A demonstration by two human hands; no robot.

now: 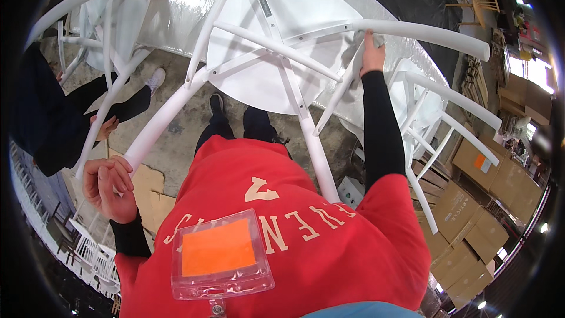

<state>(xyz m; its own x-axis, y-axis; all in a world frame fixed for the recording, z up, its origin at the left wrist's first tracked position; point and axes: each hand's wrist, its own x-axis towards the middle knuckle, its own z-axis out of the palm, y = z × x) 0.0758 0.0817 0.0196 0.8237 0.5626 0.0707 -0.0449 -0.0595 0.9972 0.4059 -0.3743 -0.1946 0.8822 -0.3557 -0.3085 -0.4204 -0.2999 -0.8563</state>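
Note:
A white chair (276,50) lies upside down in front of me, its round seat underneath and its legs and stretchers pointing up and outward. My right hand (372,54) reaches to the far right side. It presses a crumpled grey cloth (355,73) around a white rail by the base of the far right leg. My left hand (110,187) is at the foot of the near left leg (162,119), palm up, with loosely bent fingers set apart. I see nothing held in it; whether the fingers touch the leg is unclear.
Plastic film covers the table (176,20) under the chair. Other white upturned chairs stand left (118,29) and right (421,106). A person in dark clothes (56,112) is close on the left. Cardboard boxes (465,212) are stacked at the right, and flat cardboard (150,191) lies on the floor.

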